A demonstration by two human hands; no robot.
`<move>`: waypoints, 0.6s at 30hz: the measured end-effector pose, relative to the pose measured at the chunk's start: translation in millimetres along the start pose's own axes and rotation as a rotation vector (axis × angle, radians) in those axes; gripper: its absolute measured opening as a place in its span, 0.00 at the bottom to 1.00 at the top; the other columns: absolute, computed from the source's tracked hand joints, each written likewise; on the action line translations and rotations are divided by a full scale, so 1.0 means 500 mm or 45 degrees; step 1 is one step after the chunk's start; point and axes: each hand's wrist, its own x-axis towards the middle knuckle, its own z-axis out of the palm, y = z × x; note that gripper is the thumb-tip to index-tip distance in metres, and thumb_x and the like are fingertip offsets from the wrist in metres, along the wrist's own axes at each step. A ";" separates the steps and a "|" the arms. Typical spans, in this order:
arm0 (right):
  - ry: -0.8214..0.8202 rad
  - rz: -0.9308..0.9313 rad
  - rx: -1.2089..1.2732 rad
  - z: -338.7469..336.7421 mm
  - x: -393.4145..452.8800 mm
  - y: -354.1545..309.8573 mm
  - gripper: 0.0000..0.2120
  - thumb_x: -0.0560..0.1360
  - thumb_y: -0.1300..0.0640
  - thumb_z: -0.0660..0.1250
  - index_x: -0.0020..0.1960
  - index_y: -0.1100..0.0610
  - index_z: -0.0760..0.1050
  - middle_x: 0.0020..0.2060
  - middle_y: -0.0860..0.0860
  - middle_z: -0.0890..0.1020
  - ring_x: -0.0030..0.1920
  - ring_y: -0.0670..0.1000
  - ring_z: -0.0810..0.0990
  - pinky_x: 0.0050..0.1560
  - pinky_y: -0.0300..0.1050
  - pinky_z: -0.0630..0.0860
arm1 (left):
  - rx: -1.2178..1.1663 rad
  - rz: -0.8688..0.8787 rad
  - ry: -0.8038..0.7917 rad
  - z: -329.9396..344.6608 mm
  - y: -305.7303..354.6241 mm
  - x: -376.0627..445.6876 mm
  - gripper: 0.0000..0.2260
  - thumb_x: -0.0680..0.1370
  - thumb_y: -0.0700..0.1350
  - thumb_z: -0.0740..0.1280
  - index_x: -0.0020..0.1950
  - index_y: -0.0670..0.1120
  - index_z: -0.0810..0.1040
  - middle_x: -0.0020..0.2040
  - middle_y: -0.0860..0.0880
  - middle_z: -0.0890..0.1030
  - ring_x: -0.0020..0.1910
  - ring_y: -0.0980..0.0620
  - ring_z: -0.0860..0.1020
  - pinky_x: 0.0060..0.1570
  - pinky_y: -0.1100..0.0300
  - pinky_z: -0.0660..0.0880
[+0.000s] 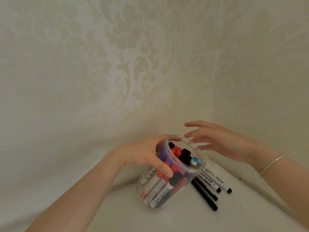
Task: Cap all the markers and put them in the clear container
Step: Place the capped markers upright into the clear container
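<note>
A clear round container (199,154) stands on the white table, tilted toward me, full of capped markers (177,152) with red, black, purple, pink and blue caps. My left hand (147,153) grips its upper wall from the left, thumb in front. Just behind and right of the rim hovers my right hand (217,141), blurred, fingers spread and holding nothing. Several capped markers (214,181), white-barrelled and black, lie on the table right of the container.
The white table (184,218) sits in a corner of walls covered in pale floral wallpaper (133,64). A thin bracelet (272,163) circles my right wrist.
</note>
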 end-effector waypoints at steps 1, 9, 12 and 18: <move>0.129 0.041 -0.045 -0.010 0.003 0.015 0.11 0.77 0.57 0.63 0.59 0.54 0.75 0.52 0.53 0.82 0.50 0.52 0.81 0.56 0.47 0.78 | 0.012 -0.005 -0.013 -0.003 0.000 -0.002 0.33 0.67 0.38 0.78 0.68 0.51 0.69 0.60 0.38 0.79 0.56 0.31 0.78 0.53 0.32 0.74; -0.031 0.492 -1.235 0.064 0.026 0.192 0.18 0.74 0.49 0.65 0.59 0.59 0.72 0.46 0.52 0.77 0.36 0.46 0.71 0.31 0.36 0.67 | 0.145 -0.036 0.109 -0.001 0.013 0.008 0.35 0.65 0.36 0.79 0.68 0.50 0.69 0.60 0.50 0.80 0.58 0.52 0.80 0.58 0.55 0.77; 0.127 0.291 -1.315 0.073 0.053 0.219 0.11 0.72 0.50 0.64 0.46 0.59 0.75 0.38 0.51 0.76 0.33 0.46 0.70 0.28 0.36 0.63 | 0.094 -0.060 0.065 0.000 0.016 0.008 0.33 0.67 0.35 0.78 0.68 0.48 0.68 0.54 0.46 0.83 0.47 0.47 0.83 0.45 0.56 0.81; 0.099 0.093 -1.414 0.097 0.066 0.213 0.09 0.71 0.56 0.62 0.51 0.57 0.72 0.44 0.52 0.78 0.41 0.51 0.73 0.36 0.37 0.67 | 0.103 -0.121 0.025 -0.005 0.025 0.011 0.33 0.68 0.34 0.76 0.69 0.45 0.66 0.42 0.58 0.83 0.39 0.62 0.81 0.39 0.69 0.75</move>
